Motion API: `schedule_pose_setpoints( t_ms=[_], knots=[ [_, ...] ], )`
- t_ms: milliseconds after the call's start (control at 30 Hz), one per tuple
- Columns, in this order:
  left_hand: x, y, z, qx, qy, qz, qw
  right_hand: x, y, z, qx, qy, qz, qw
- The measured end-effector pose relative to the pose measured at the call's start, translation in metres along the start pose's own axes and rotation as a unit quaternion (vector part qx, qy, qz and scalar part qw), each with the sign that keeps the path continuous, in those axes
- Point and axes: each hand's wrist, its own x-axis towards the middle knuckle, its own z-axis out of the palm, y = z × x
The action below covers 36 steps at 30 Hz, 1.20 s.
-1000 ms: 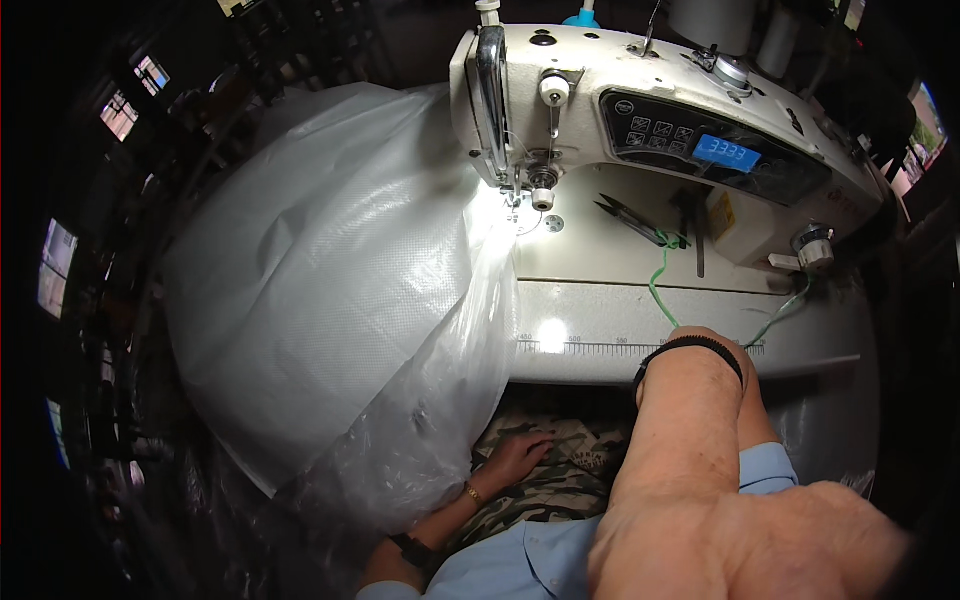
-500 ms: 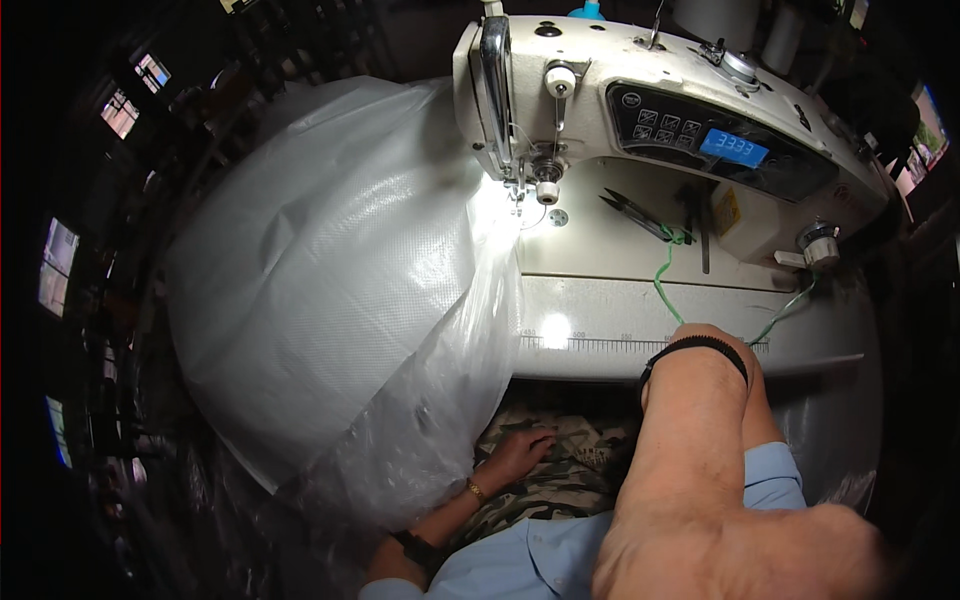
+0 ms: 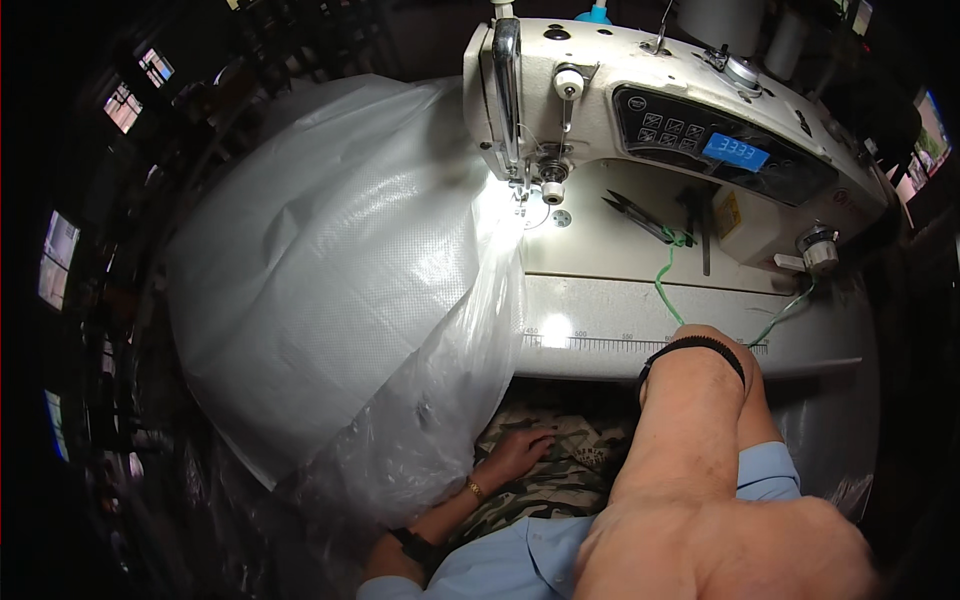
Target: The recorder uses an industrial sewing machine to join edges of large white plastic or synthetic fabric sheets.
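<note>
My left hand [image 3: 517,453] lies on camouflage cloth [image 3: 590,442] over my lap, its fingers loosely stretched and holding nothing. My right arm is bent, with its elbow on the front of the sewing machine table [image 3: 600,310]. From there the forearm rises toward the head camera, and the back of my right hand [image 3: 725,550] looms large at the lower edge; its fingers are hidden. A big translucent white plastic sheet [image 3: 330,260] drapes over the table's left side. Its gathered edge reaches the lit needle area of the white sewing machine [image 3: 580,60].
Black thread snips [image 3: 635,217] with a green cord [image 3: 661,285] lie on the machine bed. The machine has a panel with a blue display [image 3: 735,150]. A knob [image 3: 820,250] sits at its lower right. Dark surroundings with bright windows lie to the left.
The view has shifted slightly, so the machine appears a little further right. My right hand has moved slightly left in the picture. My left hand and the sheet stay in place.
</note>
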Motion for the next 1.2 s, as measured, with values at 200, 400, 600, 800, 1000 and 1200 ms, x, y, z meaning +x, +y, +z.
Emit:
schedule_pose_setpoints(
  t_ms=[200,400,600,800,1000,1200],
  knots=[
    [0.003,0.000,0.000,0.005,0.004,0.018,1.000,0.000,0.000,0.000,-0.001,0.001,0.001,1.000],
    [0.002,-0.003,0.001,-0.022,-0.012,-0.026,0.999,0.000,0.001,0.000,0.001,0.006,0.005,1.000],
    [0.001,-0.001,0.000,-0.031,-0.010,0.004,0.999,0.001,0.003,0.001,0.006,0.003,0.005,1.000],
    [0.002,-0.001,-0.001,0.021,0.000,0.021,1.000,0.001,0.005,0.001,-0.003,0.006,0.007,1.000],
    [0.002,-0.006,0.004,-0.056,0.006,-0.027,0.998,0.006,0.009,-0.004,0.010,-0.012,-0.004,1.000],
    [0.002,-0.008,0.005,-0.047,0.015,-0.012,0.999,0.012,0.001,-0.015,0.013,-0.033,-0.006,0.999]
  ],
)
